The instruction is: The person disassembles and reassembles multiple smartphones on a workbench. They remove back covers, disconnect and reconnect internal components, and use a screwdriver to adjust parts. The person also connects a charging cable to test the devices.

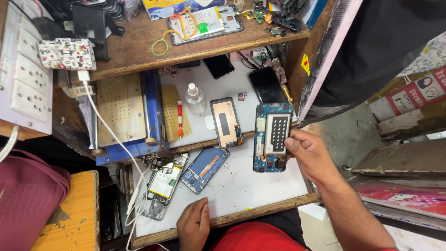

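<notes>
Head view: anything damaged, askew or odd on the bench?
All the phones are stripped. The right hand holds a blue phone frame with exposed internals. An opened phone with bare battery overhangs the white worktop's front-left edge. The left hand rests on the wooden rim. No spills.

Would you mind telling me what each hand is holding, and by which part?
The right hand holds the opened blue phone by its right long edge. The left hand holds nothing, resting on the bench edge.
</notes>
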